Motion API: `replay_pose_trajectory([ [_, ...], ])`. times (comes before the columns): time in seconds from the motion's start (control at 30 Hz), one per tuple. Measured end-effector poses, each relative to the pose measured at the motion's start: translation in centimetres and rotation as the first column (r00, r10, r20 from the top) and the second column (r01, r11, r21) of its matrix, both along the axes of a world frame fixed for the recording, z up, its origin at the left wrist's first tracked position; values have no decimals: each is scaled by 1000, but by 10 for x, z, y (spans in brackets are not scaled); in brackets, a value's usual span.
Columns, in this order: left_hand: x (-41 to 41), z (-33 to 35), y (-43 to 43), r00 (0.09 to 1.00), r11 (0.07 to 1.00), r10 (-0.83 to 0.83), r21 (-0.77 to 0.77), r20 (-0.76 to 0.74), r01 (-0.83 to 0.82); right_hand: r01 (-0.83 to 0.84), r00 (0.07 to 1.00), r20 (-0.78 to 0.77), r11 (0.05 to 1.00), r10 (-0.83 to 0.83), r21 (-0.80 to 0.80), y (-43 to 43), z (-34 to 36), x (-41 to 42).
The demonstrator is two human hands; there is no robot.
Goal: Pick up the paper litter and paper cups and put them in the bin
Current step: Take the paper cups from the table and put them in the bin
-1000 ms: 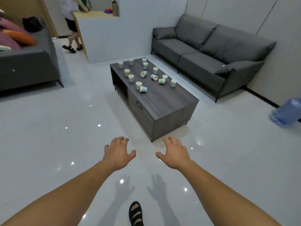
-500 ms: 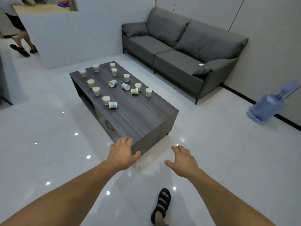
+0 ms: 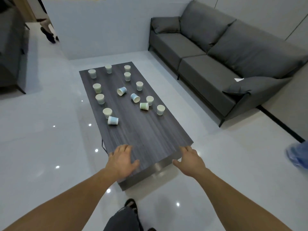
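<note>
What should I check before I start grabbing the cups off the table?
1. Hands free: ok. The left hand and the right hand are open and hold nothing.
2. Cups in reach: probably not ok. The nearest, a tipped cup, lies well past the fingertips on the table.
3. Cups empty: cannot tell for the upright cups.
4. Bin found: not ok. No bin is in view.
5. Paper litter found: cannot tell. A white scrap on the sofa may be paper.
</note>
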State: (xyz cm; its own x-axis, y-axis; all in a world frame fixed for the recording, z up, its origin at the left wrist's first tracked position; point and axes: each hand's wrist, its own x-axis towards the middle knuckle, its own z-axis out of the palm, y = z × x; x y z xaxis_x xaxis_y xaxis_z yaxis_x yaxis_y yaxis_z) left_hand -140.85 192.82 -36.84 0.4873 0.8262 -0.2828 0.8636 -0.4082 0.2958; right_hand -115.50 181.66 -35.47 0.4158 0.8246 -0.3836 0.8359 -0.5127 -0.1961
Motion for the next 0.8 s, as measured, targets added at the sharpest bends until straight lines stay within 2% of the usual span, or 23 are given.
replay_pose_trajectory([
  [0.43,116,-25,147,995,990,96,-107,6,-95,-114,993,15,984,117,-140,175,-30,119],
  [0.63,153,-50,183,973,960,224,-156,-61,-231,-227,974,-42,962,223,-149,267,-65,165],
  [0.8,205,-79,211,926,901,369,-214,-80,-377,-337,941,-68,920,330,-200,355,-109,211],
])
